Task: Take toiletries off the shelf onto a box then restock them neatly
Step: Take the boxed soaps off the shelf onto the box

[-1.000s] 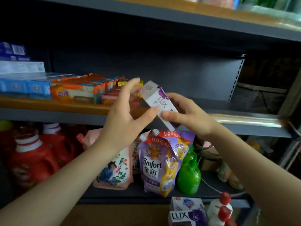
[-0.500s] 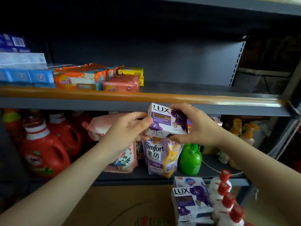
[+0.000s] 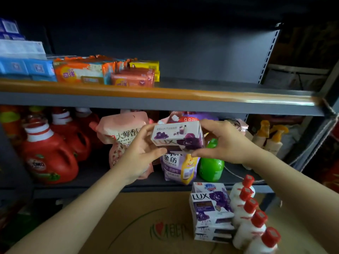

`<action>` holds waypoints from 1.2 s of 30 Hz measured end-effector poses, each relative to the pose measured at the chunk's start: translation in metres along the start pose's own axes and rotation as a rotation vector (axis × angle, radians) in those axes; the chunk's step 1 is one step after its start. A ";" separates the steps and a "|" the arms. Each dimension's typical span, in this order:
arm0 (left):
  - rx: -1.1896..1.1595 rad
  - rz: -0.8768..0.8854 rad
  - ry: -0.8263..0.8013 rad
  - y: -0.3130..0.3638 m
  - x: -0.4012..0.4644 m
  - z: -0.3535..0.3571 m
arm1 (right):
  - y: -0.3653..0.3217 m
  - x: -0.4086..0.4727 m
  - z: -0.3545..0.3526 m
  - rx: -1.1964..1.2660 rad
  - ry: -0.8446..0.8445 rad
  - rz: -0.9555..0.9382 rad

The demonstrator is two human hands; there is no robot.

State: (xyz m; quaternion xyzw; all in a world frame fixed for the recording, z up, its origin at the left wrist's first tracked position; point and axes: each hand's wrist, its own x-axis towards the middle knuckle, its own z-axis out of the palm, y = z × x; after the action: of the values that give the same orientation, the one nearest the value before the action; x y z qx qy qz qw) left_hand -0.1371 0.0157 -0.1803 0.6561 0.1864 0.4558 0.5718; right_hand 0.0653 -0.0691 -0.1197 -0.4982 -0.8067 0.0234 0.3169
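A white and purple LUX soap box (image 3: 178,135) hangs in the air in front of the lower shelf, below the shelf board (image 3: 165,99). My left hand (image 3: 141,153) grips its left end and my right hand (image 3: 225,142) grips its right end. On the cardboard box (image 3: 137,222) below stand a stack of LUX soap boxes (image 3: 211,213), a white soap box (image 3: 209,187) behind them, and a row of several white bottles with red caps (image 3: 251,217). Orange and yellow soap packs (image 3: 102,72) and blue packs (image 3: 25,66) lie on the left of the upper shelf.
The lower shelf holds red detergent jugs (image 3: 47,151), a pink refill pouch (image 3: 121,136), a purple Comfort pouch (image 3: 178,165), a green bottle (image 3: 211,165) and spray bottles (image 3: 271,138). The right half of the upper shelf (image 3: 220,85) is bare.
Both hands have brought the LUX box down from the upper shelf level to in front of the lower shelf and turned it. The view has tilted down, showing more of the cardboard box.
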 end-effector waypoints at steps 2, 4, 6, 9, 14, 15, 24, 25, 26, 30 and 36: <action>-0.225 -0.137 -0.056 -0.014 -0.005 -0.001 | -0.003 -0.005 0.002 -0.014 -0.015 -0.042; -0.501 -0.308 -0.156 -0.028 -0.011 -0.001 | -0.007 -0.010 0.005 0.047 -0.033 -0.036; -0.641 -0.451 -0.211 -0.039 -0.018 0.000 | -0.008 -0.015 0.008 0.095 -0.045 -0.001; -0.687 -0.584 -0.235 -0.051 -0.029 0.005 | -0.006 -0.024 0.008 0.122 -0.015 0.065; -0.649 -0.667 -0.207 -0.054 -0.041 0.015 | 0.003 -0.040 0.002 0.115 0.051 0.200; -0.574 -0.671 -0.191 -0.054 -0.044 0.017 | 0.006 -0.044 0.001 0.121 0.038 0.225; -0.210 -0.787 -0.045 -0.056 -0.065 0.042 | 0.021 -0.075 0.021 -0.060 -0.347 0.321; -0.207 -0.781 -0.047 -0.055 -0.065 0.045 | 0.022 -0.077 0.025 -0.084 -0.415 0.329; -0.196 -0.776 -0.054 -0.055 -0.064 0.048 | 0.022 -0.080 0.029 -0.105 -0.470 0.332; 0.126 -0.651 -0.151 -0.055 -0.069 0.060 | 0.027 -0.088 0.047 -0.302 -0.538 0.233; 0.762 -0.208 -0.243 -0.082 -0.085 0.064 | 0.040 -0.091 0.038 -0.267 -0.547 0.233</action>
State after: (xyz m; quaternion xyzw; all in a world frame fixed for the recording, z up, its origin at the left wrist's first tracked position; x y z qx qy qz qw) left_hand -0.1060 -0.0644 -0.2837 0.8477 0.3383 0.2132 0.3487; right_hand 0.1044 -0.1131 -0.2088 -0.5996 -0.7955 0.0865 0.0155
